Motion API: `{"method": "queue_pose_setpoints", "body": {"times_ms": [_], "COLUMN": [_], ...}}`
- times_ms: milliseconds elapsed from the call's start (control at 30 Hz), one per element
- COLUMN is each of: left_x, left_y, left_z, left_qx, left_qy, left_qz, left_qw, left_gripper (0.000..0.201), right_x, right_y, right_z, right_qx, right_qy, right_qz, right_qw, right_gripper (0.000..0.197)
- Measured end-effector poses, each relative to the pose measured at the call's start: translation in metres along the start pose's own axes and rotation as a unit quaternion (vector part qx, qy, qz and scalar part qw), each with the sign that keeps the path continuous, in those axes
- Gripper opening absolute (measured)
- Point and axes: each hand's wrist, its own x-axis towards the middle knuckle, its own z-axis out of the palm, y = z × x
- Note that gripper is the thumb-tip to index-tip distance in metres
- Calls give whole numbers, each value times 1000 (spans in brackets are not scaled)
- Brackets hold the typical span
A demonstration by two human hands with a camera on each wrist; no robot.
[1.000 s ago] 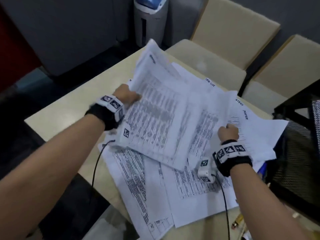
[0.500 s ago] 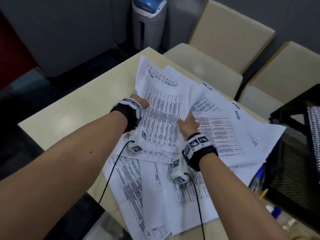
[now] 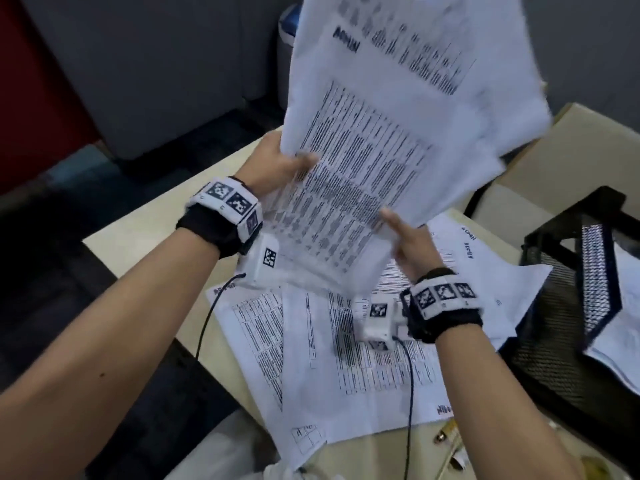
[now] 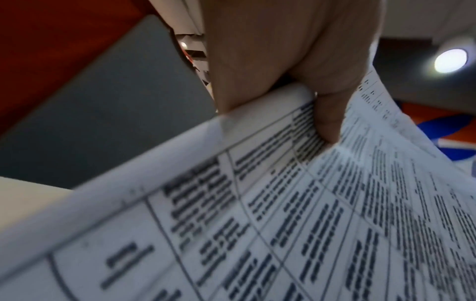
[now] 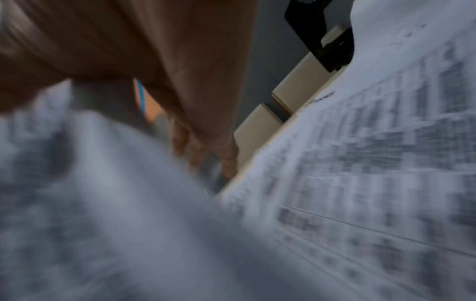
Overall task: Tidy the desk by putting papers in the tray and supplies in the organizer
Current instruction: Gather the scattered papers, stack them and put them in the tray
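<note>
My left hand (image 3: pixel 280 168) grips a stack of printed sheets (image 3: pixel 381 140) by its left edge and holds it raised and tilted above the desk. In the left wrist view the thumb (image 4: pixel 327 122) presses on the top sheet (image 4: pixel 283 203), with the fingers behind. My right hand (image 3: pixel 408 247) sits at the stack's lower right edge with its fingers straight; the right wrist view shows those fingers (image 5: pixel 206 152), blurred. More printed sheets (image 3: pixel 346 375) lie spread on the desk below. A black mesh tray (image 3: pixel 561 299) stands at the right and holds some paper.
The beige desk (image 3: pixel 145 244) ends close to the left of the papers. Pens (image 3: pixel 450 441) lie near the front right edge. Beige chairs (image 3: pixel 571 150) stand behind the desk, and a white and blue bin (image 3: pixel 287 26) is at the back.
The stack, pressed flat on the desk half a second ago, has been lifted up and tilted by my left hand. My right hand has moved to its lower right edge.
</note>
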Motion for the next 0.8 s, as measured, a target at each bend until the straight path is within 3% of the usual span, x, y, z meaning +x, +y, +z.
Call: {"method": "queue_pose_setpoints", "body": {"times_ms": [67,133,233,300,333,433,533,600,700,800], "left_x": [-4,-8,-17,-29,-37,-57,-64,-63,-57,-55], "left_y": [21,37,39,26,18,5,-1,5,23,20], "left_z": [4,7,14,19,22,40,63,71,67,60], "left_qx": [-72,-121,-177,-224,-231,-182,-149,-119,-130,-167], "left_qy": [-16,-27,-10,3,3,-35,-59,-40,13,-1], "left_qz": [38,57,64,58,52,37,6,9,30,17], "left_qw": [997,991,982,973,972,982,987,992,991,986], "left_gripper": [18,27,79,108,107,74,79,69,34,57], "right_x": [-12,-31,-59,-72,-77,-82,-82,-77,-73,-63], "right_y": [-32,-54,-56,-37,-25,6,12,4,-15,-6], "right_z": [-6,-16,-31,-41,-45,-50,-38,-37,-46,-56], "right_qx": [60,87,63,22,15,14,-8,-33,1,-20], "right_qy": [72,121,141,140,137,138,139,172,233,261], "right_qz": [-81,-142,-181,-180,-173,-133,-107,-121,-181,-163], "right_qw": [992,979,971,973,975,981,984,977,955,951], "right_gripper": [58,57,31,28,29,33,37,22,31,32]}}
